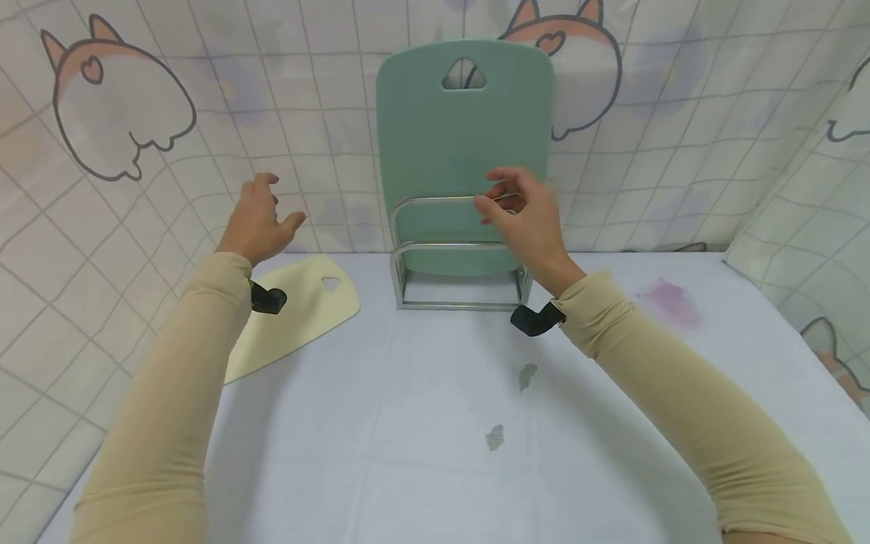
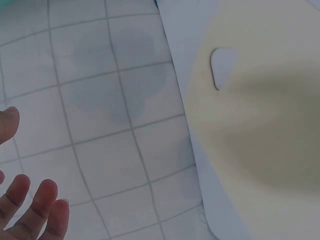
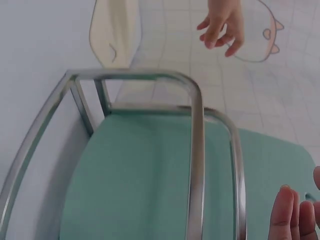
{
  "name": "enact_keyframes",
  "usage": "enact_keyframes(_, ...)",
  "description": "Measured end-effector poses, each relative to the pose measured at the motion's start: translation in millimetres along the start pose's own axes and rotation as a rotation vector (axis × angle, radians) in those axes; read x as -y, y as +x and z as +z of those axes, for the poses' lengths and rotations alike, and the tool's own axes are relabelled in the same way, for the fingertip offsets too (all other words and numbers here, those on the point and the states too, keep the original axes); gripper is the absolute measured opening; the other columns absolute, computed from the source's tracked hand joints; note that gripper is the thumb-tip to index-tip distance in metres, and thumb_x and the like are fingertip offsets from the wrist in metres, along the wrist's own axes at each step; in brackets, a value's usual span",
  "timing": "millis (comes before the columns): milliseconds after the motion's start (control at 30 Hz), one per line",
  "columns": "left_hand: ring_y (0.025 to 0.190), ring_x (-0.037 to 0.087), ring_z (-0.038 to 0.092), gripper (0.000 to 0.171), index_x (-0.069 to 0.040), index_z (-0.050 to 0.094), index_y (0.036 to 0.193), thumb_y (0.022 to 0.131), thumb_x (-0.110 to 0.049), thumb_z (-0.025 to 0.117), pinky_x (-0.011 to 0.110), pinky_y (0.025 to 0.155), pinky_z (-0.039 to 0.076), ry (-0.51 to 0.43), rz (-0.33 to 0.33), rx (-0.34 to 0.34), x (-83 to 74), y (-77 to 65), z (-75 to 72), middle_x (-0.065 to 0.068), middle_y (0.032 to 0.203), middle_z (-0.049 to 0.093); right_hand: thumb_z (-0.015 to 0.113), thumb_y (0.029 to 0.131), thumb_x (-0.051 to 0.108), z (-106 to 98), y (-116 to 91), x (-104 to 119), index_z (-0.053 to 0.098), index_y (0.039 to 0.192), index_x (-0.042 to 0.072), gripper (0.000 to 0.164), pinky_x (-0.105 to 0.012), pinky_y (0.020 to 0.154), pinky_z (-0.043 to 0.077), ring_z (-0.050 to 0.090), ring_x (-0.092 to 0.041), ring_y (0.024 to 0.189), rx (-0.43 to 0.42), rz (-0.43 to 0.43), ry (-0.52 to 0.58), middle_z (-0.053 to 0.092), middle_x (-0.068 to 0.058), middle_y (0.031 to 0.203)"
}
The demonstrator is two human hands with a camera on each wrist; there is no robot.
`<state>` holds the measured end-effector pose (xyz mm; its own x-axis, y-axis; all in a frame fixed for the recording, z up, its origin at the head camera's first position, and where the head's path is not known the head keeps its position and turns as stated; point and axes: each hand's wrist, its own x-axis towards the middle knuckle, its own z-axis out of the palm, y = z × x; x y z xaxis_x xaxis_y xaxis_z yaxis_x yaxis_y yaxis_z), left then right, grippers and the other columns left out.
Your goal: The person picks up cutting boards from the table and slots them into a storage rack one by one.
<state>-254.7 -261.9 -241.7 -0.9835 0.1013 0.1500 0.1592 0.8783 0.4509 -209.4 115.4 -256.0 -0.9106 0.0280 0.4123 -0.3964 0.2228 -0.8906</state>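
A green cutting board [image 1: 465,143] stands upright in a metal rack [image 1: 462,306], its triangular handle hole at the top. My right hand [image 1: 529,219] hovers by the rack's right side, fingers loosely bent and nothing between them; in the head view its thumb overlaps the upper bar. In the right wrist view the fingers [image 3: 282,212] appear beyond the metal bars, over the green board. A cream cutting board [image 1: 299,310] lies flat on the table at the left, partly hidden by my left sleeve. Above its far edge, my left hand [image 1: 254,223] is raised with fingers spread, holding nothing.
A white cloth covers the table [image 1: 381,438], with a pink stain [image 1: 671,301] at the right and two small grey patches near the middle. Behind and at both sides hangs a checked curtain [image 1: 272,98] printed with cartoon animals.
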Motion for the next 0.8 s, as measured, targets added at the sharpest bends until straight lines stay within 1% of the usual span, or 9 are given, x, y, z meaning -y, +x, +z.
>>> enact_keyframes(133,0.123,0.048,0.049,0.074,0.004,0.019,0.159,0.105,-0.034,0.054,0.062,0.105,0.043,0.014,-0.015,0.016,15.1,-2.8,1.9,0.034,0.145,0.039,0.074,0.095,0.014,11.4,-7.4,-0.4,0.063,0.131,0.007,0.038,-0.025,0.078,0.06,0.07,-0.009,0.08,0.047,0.003,0.031,0.062,0.004,0.098)
enact_keyframes(233,0.122,0.049,0.049,0.072,0.004,0.024,0.157,0.105,-0.035,0.054,0.063,0.105,0.043,0.023,-0.031,0.044,27.1,-5.2,5.5,0.034,0.143,0.041,0.072,0.096,0.014,20.3,-15.2,-0.6,0.063,0.133,0.008,0.039,-0.028,0.082,0.061,0.071,-0.008,0.08,0.089,0.003,0.046,0.062,0.003,0.101)
enact_keyframes(367,0.123,0.05,0.049,0.07,0.005,0.029,0.154,0.105,-0.038,0.054,0.064,0.105,0.043,0.044,-0.051,0.12,44.3,-7.4,10.6,0.034,0.143,0.043,0.073,0.096,0.015,34.8,-28.2,-0.8,0.063,0.133,0.011,0.038,-0.03,0.083,0.061,0.072,-0.009,0.082,0.132,0.02,0.078,0.063,0.002,0.103)
enact_keyframes(400,0.124,0.051,0.048,0.069,0.005,0.03,0.154,0.106,-0.039,0.053,0.065,0.106,0.042,0.052,-0.054,0.146,48.5,-7.6,11.8,0.034,0.143,0.044,0.073,0.096,0.015,39.0,-31.5,-1.3,0.063,0.133,0.011,0.038,-0.031,0.084,0.061,0.073,-0.012,0.084,0.143,0.024,0.088,0.063,0.001,0.104)
enact_keyframes(500,0.127,0.052,0.048,0.068,0.008,0.033,0.151,0.106,-0.038,0.053,0.065,0.108,0.042,0.075,-0.049,0.211,61.6,-8.9,16.9,0.035,0.143,0.045,0.073,0.096,0.015,52.6,-42.9,-4.3,0.063,0.133,0.012,0.038,-0.033,0.084,0.062,0.073,-0.02,0.09,0.178,0.042,0.11,0.065,-0.002,0.107)
enact_keyframes(567,0.128,0.052,0.048,0.067,0.01,0.035,0.15,0.106,-0.038,0.053,0.065,0.108,0.042,0.095,-0.039,0.24,69.5,-10.5,21.5,0.036,0.142,0.047,0.072,0.097,0.016,61.9,-51.1,-6.8,0.063,0.134,0.012,0.039,-0.032,0.083,0.061,0.073,-0.023,0.092,0.207,0.051,0.111,0.066,-0.004,0.109)
enact_keyframes(667,0.126,0.051,0.05,0.064,0.011,0.039,0.147,0.106,-0.037,0.053,0.064,0.107,0.043,0.126,-0.024,0.262,79.2,-13.6,27.6,0.036,0.14,0.049,0.071,0.097,0.015,76.3,-61.6,-8.8,0.063,0.135,0.01,0.039,-0.032,0.081,0.06,0.074,-0.024,0.093,0.249,0.055,0.116,0.067,-0.009,0.111)
enact_keyframes(733,0.125,0.052,0.051,0.062,0.01,0.042,0.145,0.106,-0.037,0.054,0.064,0.107,0.043,0.144,-0.015,0.269,86.2,-15.3,30.3,0.036,0.139,0.051,0.071,0.098,0.015,86.8,-66.5,-10.3,0.063,0.136,0.011,0.039,-0.033,0.082,0.062,0.074,-0.024,0.094,0.278,0.067,0.133,0.067,-0.011,0.112)
enact_keyframes(800,0.126,0.052,0.051,0.062,0.01,0.044,0.144,0.105,-0.037,0.054,0.064,0.107,0.043,0.15,-0.013,0.287,93.7,-16.7,31.2,0.036,0.14,0.051,0.071,0.098,0.014,97.9,-69.9,-11.5,0.062,0.136,0.011,0.04,-0.035,0.085,0.063,0.074,-0.028,0.096,0.302,0.082,0.162,0.067,-0.012,0.113)
